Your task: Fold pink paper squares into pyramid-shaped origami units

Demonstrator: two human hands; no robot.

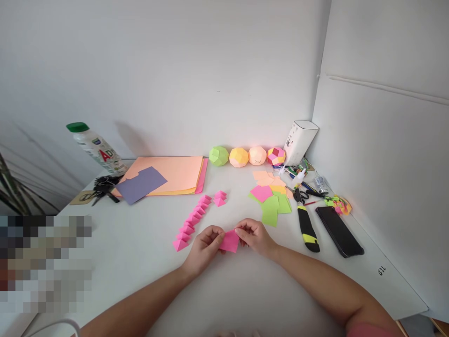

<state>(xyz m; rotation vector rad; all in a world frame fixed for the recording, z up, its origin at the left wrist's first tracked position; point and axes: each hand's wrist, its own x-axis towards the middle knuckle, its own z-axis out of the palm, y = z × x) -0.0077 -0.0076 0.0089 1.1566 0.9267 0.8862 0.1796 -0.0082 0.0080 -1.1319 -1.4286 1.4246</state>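
Note:
A small pink square of paper [230, 242] is held up between both hands, just above the white table. My left hand [206, 244] pinches its left edge between thumb and fingers. At its upper right corner, my right hand [255, 236] grips the paper the same way. To the left runs a slanting row of folded pink paper pieces [193, 220], and a smaller pink cluster [220, 198] stands beside the row's far end. Right of my hands lie loose green paper squares [270, 210], with a pink square [261, 193] and pale orange squares [264, 177] behind them.
Along the wall stand a green paper ball [219, 156], other paper balls and a white box [301, 142]. A black-and-yellow cutter [307, 227] and black phone [339, 231] lie right. Coloured sheets [171, 173], keys [105, 187] and a bottle [100, 150] are left.

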